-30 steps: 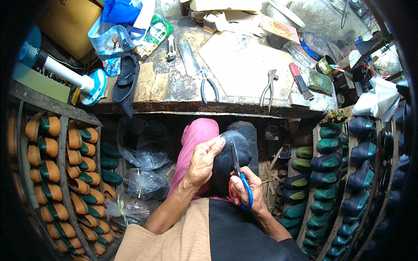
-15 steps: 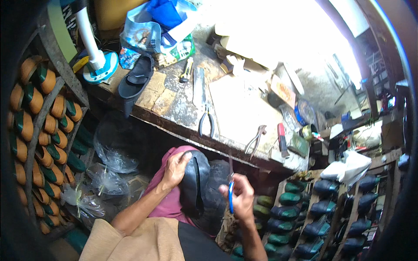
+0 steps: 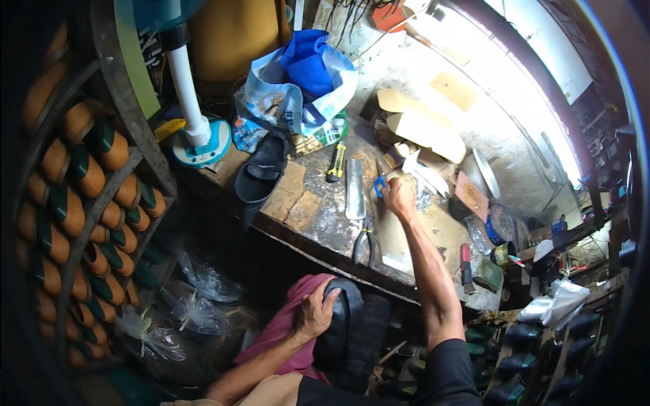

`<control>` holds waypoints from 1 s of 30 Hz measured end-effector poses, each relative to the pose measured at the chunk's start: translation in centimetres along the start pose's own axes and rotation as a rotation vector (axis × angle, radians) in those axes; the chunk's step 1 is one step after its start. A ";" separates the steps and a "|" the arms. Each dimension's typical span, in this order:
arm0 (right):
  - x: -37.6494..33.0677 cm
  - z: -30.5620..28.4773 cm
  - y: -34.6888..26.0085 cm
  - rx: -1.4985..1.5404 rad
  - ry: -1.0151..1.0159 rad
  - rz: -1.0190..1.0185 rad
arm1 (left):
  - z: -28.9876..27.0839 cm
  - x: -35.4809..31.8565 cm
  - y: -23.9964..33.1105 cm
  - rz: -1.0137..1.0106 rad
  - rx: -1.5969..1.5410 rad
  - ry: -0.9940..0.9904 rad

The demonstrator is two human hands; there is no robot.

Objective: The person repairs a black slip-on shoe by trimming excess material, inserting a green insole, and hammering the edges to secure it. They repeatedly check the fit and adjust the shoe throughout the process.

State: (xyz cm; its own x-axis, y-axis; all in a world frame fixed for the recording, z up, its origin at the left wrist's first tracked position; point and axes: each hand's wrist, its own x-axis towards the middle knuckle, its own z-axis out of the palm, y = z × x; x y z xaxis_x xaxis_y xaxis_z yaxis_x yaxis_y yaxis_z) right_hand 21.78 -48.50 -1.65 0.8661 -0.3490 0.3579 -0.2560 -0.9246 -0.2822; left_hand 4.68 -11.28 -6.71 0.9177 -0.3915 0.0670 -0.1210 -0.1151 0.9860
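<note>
On my lap, my left hand (image 3: 317, 308) grips the edge of a black leather shoe upper (image 3: 332, 333), which lies over the pink cloth (image 3: 283, 330) on my knee. My right arm stretches out over the workbench. There my right hand (image 3: 399, 195) has its fingers on the blue handles of a pair of scissors (image 3: 380, 183), whose blades point away from me. Left of the scissors lie a flat metal bar (image 3: 355, 189) and pliers with black handles (image 3: 364, 243). Part of the scissor handles is hidden by my fingers.
A black sandal (image 3: 261, 174), a yellow utility knife (image 3: 336, 162) and a bag with blue cloth (image 3: 305, 74) sit on the bench. A red-handled tool (image 3: 467, 267) is at its right. Racks of tan-and-green shoes (image 3: 84, 176) stand left, and a white-poled lamp stand (image 3: 200, 145) behind.
My right hand has moved from beside my lap up and forward to the bench with the scissors. The view has shifted left. My left hand still holds the shoe upper.
</note>
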 end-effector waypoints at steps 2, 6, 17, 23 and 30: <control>0.8 0.3 -0.1 -0.090 0.052 0.006 | -0.1 0.2 -0.1 0.016 0.021 0.010; -5.3 -3.4 -4.6 0.121 0.208 -0.008 | -0.4 0.3 -0.4 0.024 0.041 0.007; -36.4 -11.8 -16.8 0.231 -0.026 0.006 | 0.9 -0.9 1.5 -0.267 -0.386 -0.219; -38.5 -12.1 -15.4 0.559 0.209 0.386 | -0.4 -3.8 4.7 -0.209 -0.547 -0.322; -39.7 -13.2 -17.7 0.522 0.281 0.370 | -2.7 -4.3 5.2 0.092 0.207 -0.334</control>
State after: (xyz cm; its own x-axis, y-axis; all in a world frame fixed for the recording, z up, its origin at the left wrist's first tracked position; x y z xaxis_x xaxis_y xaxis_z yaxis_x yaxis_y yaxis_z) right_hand -13.80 -20.28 0.91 0.6000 -0.7181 0.3526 -0.2120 -0.5677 -0.7955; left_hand 1.17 -7.75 -1.51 0.7299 -0.6804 0.0665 -0.3022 -0.2339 0.9241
